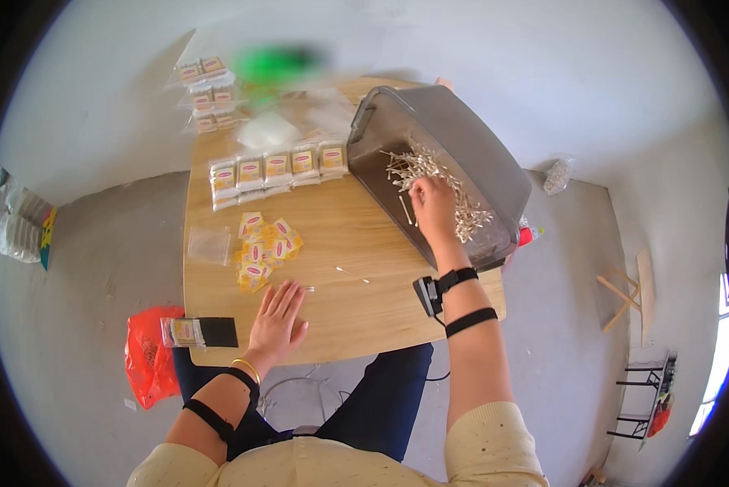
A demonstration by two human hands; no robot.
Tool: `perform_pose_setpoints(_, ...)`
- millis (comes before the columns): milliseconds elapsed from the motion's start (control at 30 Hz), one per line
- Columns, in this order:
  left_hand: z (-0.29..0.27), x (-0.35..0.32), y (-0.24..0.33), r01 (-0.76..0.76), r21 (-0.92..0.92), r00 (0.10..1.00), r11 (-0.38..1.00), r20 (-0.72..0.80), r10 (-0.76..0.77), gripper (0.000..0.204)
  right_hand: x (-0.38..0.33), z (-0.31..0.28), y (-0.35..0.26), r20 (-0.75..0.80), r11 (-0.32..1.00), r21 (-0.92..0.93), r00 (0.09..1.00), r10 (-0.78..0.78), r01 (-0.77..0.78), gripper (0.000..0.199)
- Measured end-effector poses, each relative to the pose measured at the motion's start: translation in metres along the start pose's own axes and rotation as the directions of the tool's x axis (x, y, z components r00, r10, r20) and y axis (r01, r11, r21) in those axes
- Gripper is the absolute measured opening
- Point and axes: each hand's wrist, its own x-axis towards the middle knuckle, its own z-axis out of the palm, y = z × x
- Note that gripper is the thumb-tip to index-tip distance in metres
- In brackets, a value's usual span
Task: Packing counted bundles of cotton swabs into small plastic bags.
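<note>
My right hand (433, 209) reaches into a grey plastic bin (482, 134) tipped on its side, its fingers curled closed at a loose heap of cotton swabs (472, 221). The fingertips are partly hidden, but they appear to pinch swabs from the heap. My left hand (273, 325) lies flat on the wooden table (364, 312) near its front edge, fingers stretched out. Swab tips (308, 288) show beside its fingertips. A single cotton swab (352, 274) lies on the table between my hands. Just beyond the left hand is a pile of yellow-and-white printed cards (259, 252).
Filled swab packs (277, 168) stand in a row beyond the cards, with more stacked packs (206, 96) at the far left. A clear bag (210, 245) lies left of the cards. A pack on a black pad (217, 331) and a red bag (149, 353) are at the near left.
</note>
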Motion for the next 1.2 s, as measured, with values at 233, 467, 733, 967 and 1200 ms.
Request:
perform_pose_setpoints(233, -0.002, 0.000, 0.003, -0.014, 0.003, 1.000, 1.000, -0.007, 0.014, 0.068, -0.067, 0.036, -0.088, 0.498, 0.996, 0.093, 0.866, -0.045, -0.002, 0.010)
perform_pose_setpoints(467, 0.004, -0.002, -0.002, -0.024, 0.013, 1.000, 1.000, -0.015, 0.025, 0.068, -0.107, 0.004, -0.099, 0.362, 0.954, 0.219, 0.925, 0.117, -0.206, 0.036)
perform_pose_setpoints(733, 0.005, -0.002, -0.003, -0.021, 0.059, 0.999, 0.998, 0.039, 0.019, 0.070, -0.220, -0.064, -0.105, 0.537, 0.953, 0.107, 0.823, 0.185, -0.284, 0.107)
perform_pose_setpoints(967, 0.009, -0.005, -0.009, -0.046, 0.056, 0.999, 0.997, -0.025, 0.047, 0.069, -0.214, -0.061, -0.104, 0.573, 0.955, 0.074, 0.796, 0.195, -0.288, 0.105)
perform_pose_setpoints(1200, 0.010, -0.006, -0.004, -0.045, 0.047, 0.999, 0.998, -0.019, 0.046, 0.068, -0.221, -0.065, -0.105, 0.521, 0.966, 0.062, 0.834, 0.183, -0.251, 0.091)
